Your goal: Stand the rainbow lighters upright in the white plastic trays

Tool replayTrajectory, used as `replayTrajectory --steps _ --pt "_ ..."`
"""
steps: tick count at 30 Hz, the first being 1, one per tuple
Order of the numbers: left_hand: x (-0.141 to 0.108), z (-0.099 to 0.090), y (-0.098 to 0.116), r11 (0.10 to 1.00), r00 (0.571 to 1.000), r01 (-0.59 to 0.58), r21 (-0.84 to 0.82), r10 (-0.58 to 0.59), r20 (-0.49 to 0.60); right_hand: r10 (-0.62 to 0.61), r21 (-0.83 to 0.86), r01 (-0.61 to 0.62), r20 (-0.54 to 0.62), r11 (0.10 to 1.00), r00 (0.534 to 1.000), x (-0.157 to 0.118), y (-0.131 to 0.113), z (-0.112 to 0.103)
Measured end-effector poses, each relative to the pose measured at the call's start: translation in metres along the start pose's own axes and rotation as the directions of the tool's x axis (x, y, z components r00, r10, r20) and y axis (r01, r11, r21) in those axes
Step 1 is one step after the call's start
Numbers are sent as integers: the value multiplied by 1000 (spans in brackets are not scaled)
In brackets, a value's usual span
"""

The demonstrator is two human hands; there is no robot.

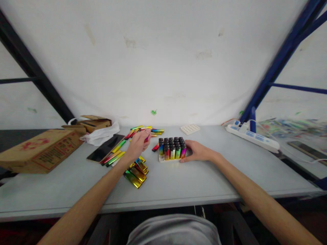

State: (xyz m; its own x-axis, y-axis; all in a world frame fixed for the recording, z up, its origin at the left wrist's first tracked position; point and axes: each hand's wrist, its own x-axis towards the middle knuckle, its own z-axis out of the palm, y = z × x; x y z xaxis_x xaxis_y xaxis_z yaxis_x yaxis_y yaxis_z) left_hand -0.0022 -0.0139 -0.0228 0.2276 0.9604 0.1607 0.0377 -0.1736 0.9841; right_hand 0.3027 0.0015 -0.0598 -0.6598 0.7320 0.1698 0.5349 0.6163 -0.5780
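Several colourful lighters (172, 152) with black tops stand upright in rows in a white tray (166, 160). My right hand (195, 151) steadies the tray at its right side, with the thumb at the front corner and the other fingers behind. To the left of the tray, my left hand (138, 144) is closed on a small lighter (147, 138), of which only a pink-purple end shows. Loose metallic lighters (135, 175) lie in a pile below my left wrist. More lighters (114, 158) are scattered beyond and left of that hand, and a red one (155, 147) lies beside the tray.
An unfilled white tray with holes (190, 129) lies near the wall. At left are a cardboard box (43, 149), a smaller open box (95, 123), a white plastic bag (102, 134) and a dark flat panel (106, 148). A power strip (252, 137) with cables lies at right.
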Motion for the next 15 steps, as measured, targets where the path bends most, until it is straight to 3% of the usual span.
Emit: replayTrajectory --steps 5,15 --pt "-1 0 6 991 997 62 -118 -58 44 -15 10 15 -10 1000 1000 0 2 1" --pt "3 -4 1 991 991 132 -36 -132 7 -6 -18 6 -8 1000 1000 0 0 0"
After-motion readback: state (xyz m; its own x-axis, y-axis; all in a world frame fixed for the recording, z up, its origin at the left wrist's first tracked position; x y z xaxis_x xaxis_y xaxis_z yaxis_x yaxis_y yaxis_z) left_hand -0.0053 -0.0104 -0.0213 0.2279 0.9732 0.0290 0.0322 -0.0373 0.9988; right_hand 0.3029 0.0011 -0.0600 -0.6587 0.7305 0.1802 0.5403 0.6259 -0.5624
